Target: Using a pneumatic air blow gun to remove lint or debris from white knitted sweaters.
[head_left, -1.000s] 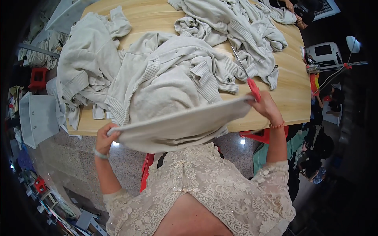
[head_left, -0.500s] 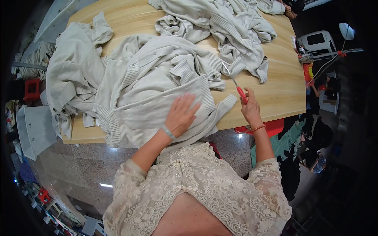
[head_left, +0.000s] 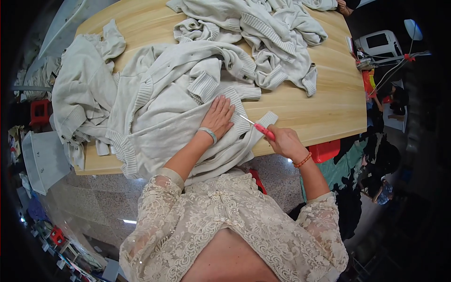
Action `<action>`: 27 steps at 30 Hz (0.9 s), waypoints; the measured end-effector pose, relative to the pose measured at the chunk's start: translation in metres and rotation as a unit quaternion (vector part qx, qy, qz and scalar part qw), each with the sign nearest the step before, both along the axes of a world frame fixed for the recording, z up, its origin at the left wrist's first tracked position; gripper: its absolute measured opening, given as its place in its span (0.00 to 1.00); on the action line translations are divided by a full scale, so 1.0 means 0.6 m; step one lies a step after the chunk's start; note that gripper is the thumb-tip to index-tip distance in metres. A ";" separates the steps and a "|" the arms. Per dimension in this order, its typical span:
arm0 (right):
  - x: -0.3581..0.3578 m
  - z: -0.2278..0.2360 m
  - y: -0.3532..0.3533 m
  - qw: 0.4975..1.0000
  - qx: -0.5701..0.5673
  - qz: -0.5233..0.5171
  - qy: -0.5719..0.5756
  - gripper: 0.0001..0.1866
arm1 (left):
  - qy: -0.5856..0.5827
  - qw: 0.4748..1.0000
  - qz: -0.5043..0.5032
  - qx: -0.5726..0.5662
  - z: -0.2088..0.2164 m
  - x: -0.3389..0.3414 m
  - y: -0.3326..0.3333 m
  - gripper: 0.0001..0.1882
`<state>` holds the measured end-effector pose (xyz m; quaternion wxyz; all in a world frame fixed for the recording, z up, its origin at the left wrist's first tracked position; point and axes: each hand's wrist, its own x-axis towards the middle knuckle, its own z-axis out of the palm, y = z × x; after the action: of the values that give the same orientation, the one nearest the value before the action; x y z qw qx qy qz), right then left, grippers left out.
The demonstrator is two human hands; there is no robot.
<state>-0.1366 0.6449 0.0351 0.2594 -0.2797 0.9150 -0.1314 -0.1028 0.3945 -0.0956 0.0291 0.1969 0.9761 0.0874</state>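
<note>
A pale grey knitted cardigan [head_left: 159,115] with ribbed edges and dark buttons lies spread at the table's near side. My left hand [head_left: 219,118] rests flat on it, fingers stretched out, just left of the ribbed band. In my right hand [head_left: 287,143] is a red-handled tool [head_left: 264,131] with a thin metal shaft, held with the fingers wrapped round the handle. Its shaft points left and away from me, and the tip meets the ribbed band near my left fingers. Whether the tip goes into the knit is too small to tell.
More pale knitwear lies on the wooden table [head_left: 324,115]: one garment [head_left: 82,77] at the left, a heap [head_left: 277,35] at the back. Below the right edge is a red stool [head_left: 325,151]. A white bin [head_left: 44,160] stands left. Another person's hand [head_left: 345,7] shows far right.
My right hand has come down and left, bringing the raised tool's tip to the ribbed band. My left hand has slid slightly up the cardigan. The band now lies turned differently.
</note>
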 end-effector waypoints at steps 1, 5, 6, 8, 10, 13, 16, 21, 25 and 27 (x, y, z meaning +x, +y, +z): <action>0.003 0.005 -0.011 1.000 -0.002 0.006 -0.001 0.10 | -0.012 1.000 0.005 -0.002 0.001 0.004 -0.003 0.34; 0.007 0.041 -0.048 0.998 -0.022 0.054 -0.032 0.11 | 0.013 0.998 -0.004 0.055 0.014 0.029 -0.017 0.36; 0.007 0.045 -0.054 0.998 -0.017 0.053 -0.037 0.11 | 0.011 0.998 0.004 0.054 0.020 0.043 -0.027 0.36; 0.007 0.049 -0.062 0.998 -0.011 0.053 -0.043 0.12 | 0.017 0.997 0.032 0.071 0.040 0.069 -0.050 0.37; 0.005 0.050 -0.075 0.997 -0.008 0.064 -0.045 0.12 | 0.028 0.994 0.072 0.082 0.052 0.095 -0.078 0.38; 0.004 0.057 -0.106 0.996 -0.024 0.070 -0.049 0.12 | 0.058 0.988 0.137 0.052 0.065 0.122 -0.113 0.41; 0.009 0.050 -0.137 0.995 -0.033 0.082 -0.043 0.12 | 0.073 0.976 0.183 0.087 0.062 0.137 -0.151 0.42; 0.034 0.061 -0.222 0.990 -0.016 0.135 -0.042 0.11 | 0.117 0.958 0.245 0.091 0.059 0.180 -0.226 0.38; 0.068 0.043 -0.290 0.980 -0.041 0.185 -0.066 0.12 | 0.084 0.954 0.280 0.061 0.052 0.254 -0.290 0.33; 0.092 0.032 -0.330 0.974 -0.059 0.209 -0.068 0.12 | 0.074 0.944 0.315 0.063 0.016 0.306 -0.331 0.32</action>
<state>-0.0816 0.4469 0.0546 0.3257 -0.4696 0.8074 -0.1465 0.0809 0.1958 -0.0859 -0.0849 -0.1136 0.9801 0.1388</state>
